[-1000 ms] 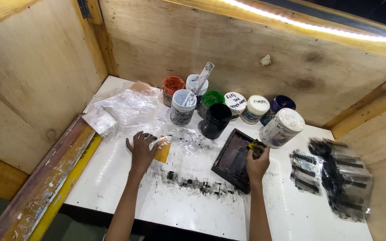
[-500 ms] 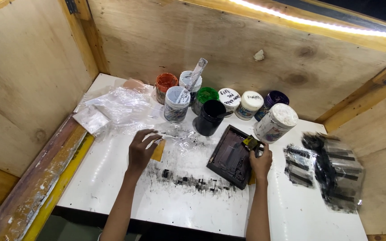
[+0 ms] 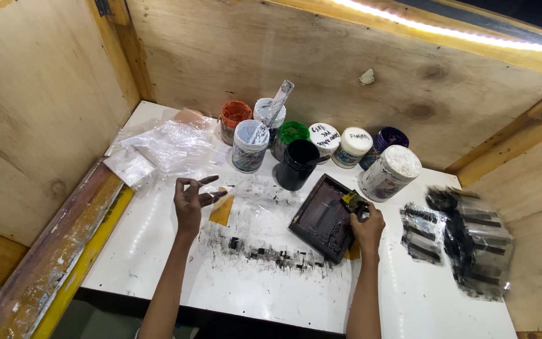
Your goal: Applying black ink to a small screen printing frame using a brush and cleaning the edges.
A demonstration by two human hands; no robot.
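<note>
Looking down at the white table [image 3: 158,251], we see two bare hands at work among pots of ink. The right hand [image 3: 366,227] is closed around a small yellow and black tool [image 3: 352,202], and it holds that tool at the right edge of a dark square frame [image 3: 322,216]. The frame lies flat on the table, just in front of the black pot [image 3: 297,163] and next to the white tub [image 3: 389,171]. The left hand [image 3: 191,199] holds nothing. Its fingers are spread apart, and it hovers just beside an orange scrap [image 3: 222,212] and near a sheet of clear plastic [image 3: 170,145]; we cannot tell if it touches the table. Black smudges [image 3: 265,254] run across the table below the frame, and inked plastic sheets [image 3: 465,238] lie well apart on the right. More pots stand in a row at the back, one with a stick [image 3: 278,100] poking out of it. We think the step in hand is working ink on the frame with the tool. We judge that the next move needs a firm grip on the tool, a flat and steady frame, and a free left hand to keep things from sliding.
</note>
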